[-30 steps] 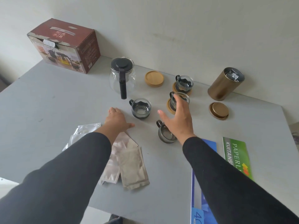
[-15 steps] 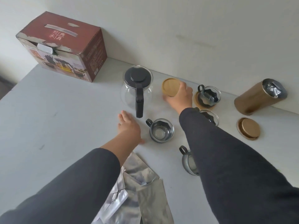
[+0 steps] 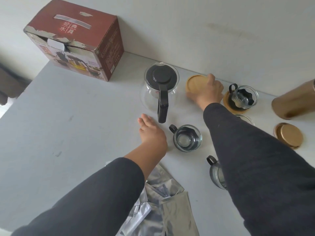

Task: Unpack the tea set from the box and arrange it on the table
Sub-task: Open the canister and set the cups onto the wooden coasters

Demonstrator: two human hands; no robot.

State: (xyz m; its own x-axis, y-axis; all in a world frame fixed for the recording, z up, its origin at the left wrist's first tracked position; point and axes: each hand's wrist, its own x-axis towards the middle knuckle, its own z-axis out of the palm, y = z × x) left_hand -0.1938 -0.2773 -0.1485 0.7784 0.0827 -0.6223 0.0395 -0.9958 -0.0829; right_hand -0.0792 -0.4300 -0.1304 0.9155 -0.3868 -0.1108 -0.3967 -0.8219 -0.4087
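Right hand (image 3: 207,95), upper centre-right of frame, grasps a round wooden coaster (image 3: 196,83) by its edge, fingers curled over the rim; coaster sits just right of the glass teapot (image 3: 159,87). Teapot has a black lid and black handle pointing toward the lower frame. Left hand (image 3: 151,133), centre frame, fingers straight and released, palm down over the grey desk (image 3: 68,133), just left of a glass cup (image 3: 187,137) with a black handle. Second cup (image 3: 244,97) on a wooden coaster, right of the right hand. Third cup (image 3: 215,174) lies partly hidden behind the right sleeve. Red box (image 3: 76,41), upper left, against the wall. Gold canister (image 3: 294,103) at right edge, its lid (image 3: 289,137) below it. Foil packets (image 3: 163,206) at lower centre.
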